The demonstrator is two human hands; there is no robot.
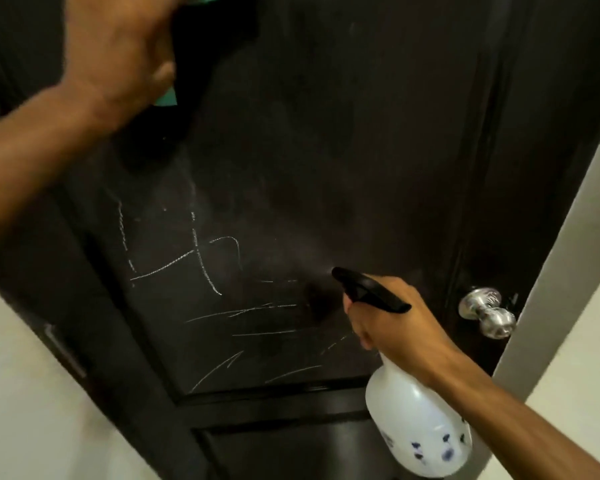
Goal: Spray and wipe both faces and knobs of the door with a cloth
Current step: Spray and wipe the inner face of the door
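Note:
A dark brown panelled door (pixel 326 133) fills the view, with white chalk scribbles across its middle panel. My right hand (pixel 392 323) grips the neck of a white spray bottle (pixel 420 424) with a black trigger head; the nozzle points at the door and a faint mist spreads from it to the left. My left hand (pixel 118 53), blurred, is raised at the upper left against the door and holds a green cloth (pixel 165 98), of which only small bits show past the palm. A silver round knob (pixel 485 310) sits on the door's right side.
A pale wall (pixel 575 306) borders the door on the right. Another pale wall (pixel 21 393) lies at the lower left. A dark hinge or latch plate (pixel 63 348) shows on the door's left edge.

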